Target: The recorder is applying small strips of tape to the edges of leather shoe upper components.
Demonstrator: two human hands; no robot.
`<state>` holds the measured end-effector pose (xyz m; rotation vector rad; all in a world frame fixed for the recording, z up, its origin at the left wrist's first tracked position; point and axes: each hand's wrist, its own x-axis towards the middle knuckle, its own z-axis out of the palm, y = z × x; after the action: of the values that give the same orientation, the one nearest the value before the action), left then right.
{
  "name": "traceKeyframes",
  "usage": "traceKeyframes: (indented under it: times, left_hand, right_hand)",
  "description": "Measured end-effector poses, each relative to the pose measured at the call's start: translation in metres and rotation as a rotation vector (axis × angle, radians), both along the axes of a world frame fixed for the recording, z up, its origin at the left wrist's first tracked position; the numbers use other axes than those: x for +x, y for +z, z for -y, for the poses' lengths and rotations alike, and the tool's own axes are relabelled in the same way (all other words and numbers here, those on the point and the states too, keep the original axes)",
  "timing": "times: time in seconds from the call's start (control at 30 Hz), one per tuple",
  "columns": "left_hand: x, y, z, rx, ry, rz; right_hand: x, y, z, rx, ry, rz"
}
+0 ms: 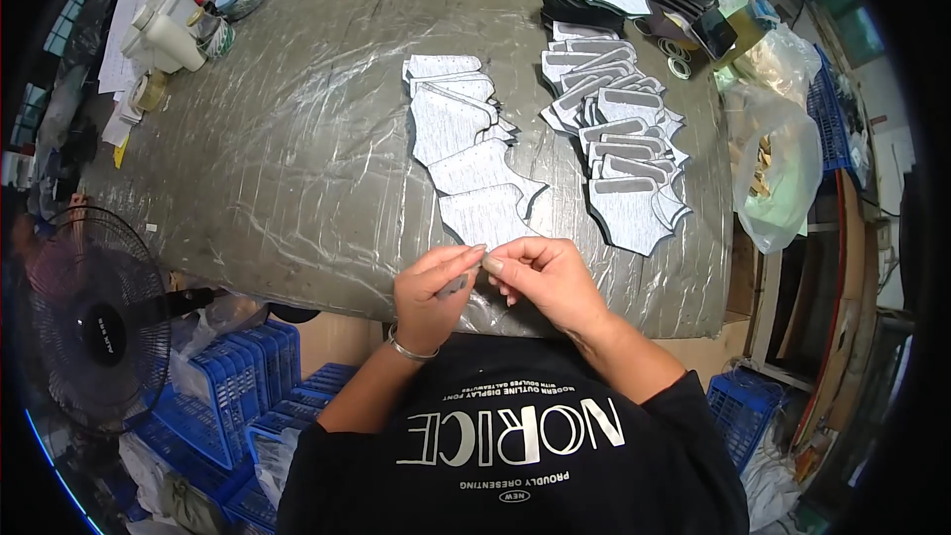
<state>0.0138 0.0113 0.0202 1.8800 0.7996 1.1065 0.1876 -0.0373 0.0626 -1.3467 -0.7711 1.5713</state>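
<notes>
Near the table's front edge, my left hand [426,297] is closed around small grey patches [453,286], partly hidden by its fingers. My right hand [555,285] is pinched, thumb against fingers, and its tips meet the left fingertips. Whatever lies between those tips is too small to make out. Just beyond both hands, a column of overlapping light grey, speckled cut pieces [475,166] with jagged outlines runs away from me. To the right lies a second stack of similar cut pieces [632,223], several bearing a darker grey rounded strip.
A grey, plastic-covered table [287,139] spans the middle. At its back left are a white container [163,30] and a tape roll [149,91]. Clear plastic bags [778,159] hang at the right edge. A fan [104,327] and blue crates [233,386] stand lower left.
</notes>
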Motion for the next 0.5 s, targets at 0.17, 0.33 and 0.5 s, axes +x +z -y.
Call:
traceKeyframes:
  times: [0.17, 0.33, 0.5]
  left_hand:
    - [0.009, 0.003, 0.002, -0.057, -0.035, 0.063]
    - [0.013, -0.006, 0.012, -0.177, -0.005, 0.077]
    - [0.016, -0.01, 0.013, -0.142, 0.018, 0.054]
  right_hand:
    - [0.003, -0.011, 0.002, -0.042, -0.078, -0.108]
    - [0.002, -0.012, 0.003, -0.02, -0.092, -0.104]
    - [0.003, -0.016, 0.003, -0.046, -0.121, -0.119]
